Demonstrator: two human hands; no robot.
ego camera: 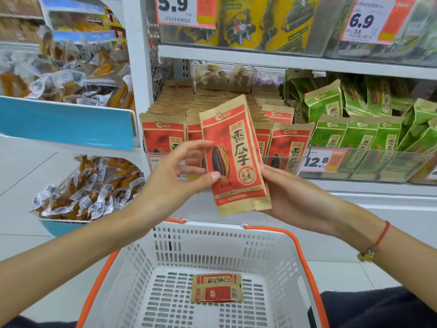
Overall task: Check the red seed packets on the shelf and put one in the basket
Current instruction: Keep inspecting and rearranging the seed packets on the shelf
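A red and tan paper seed packet [234,157], printed with a dark sunflower seed, is being held upright and slightly tilted above the white perforated plastic basket with orange handles [279,252]. It is being gripped along its right edge by the right hand [293,195], whose fingers are curled behind the packet and mostly hidden by it. The lower left part of the packet is being touched by the thumb of the left hand [172,171]; the other fingers [189,147] of that hand are being kept loosely spread beside the packet's left edge, and whether it is being pinched from behind cannot be told. A red cord bracelet [382,235] is being worn on the right wrist.

A second, smaller red and tan packet [216,288] is lying flat on the basket's floor, directly under the held one. Beyond the basket, rows of matching red packets [163,136] are being displayed on the white shelf [354,185], with green packets [359,138] to their right. Further left of the basket, clear-wrapped snacks [92,188] are being kept in blue-fronted bins.
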